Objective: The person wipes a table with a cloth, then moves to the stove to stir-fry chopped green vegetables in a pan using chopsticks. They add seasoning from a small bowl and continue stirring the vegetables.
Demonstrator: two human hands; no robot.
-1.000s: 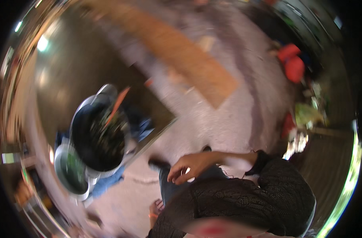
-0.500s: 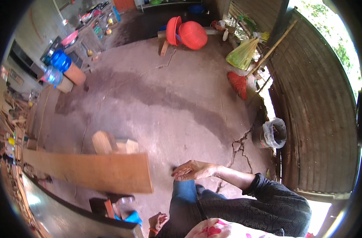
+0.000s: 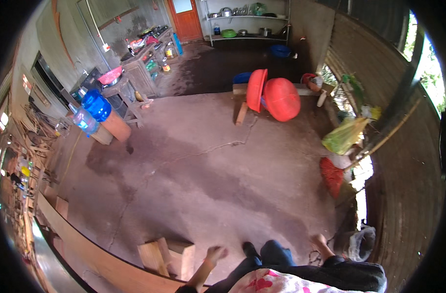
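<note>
We saw red basins [image 3: 282, 100] at the concrete floor's [image 3: 203, 183] far edge but couldn't tell our fingers' [image 3: 222, 253] spread or hold.

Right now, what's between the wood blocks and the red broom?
In the head view, only floor, with a dark streak, lies between the wood blocks and the red broom.
</note>
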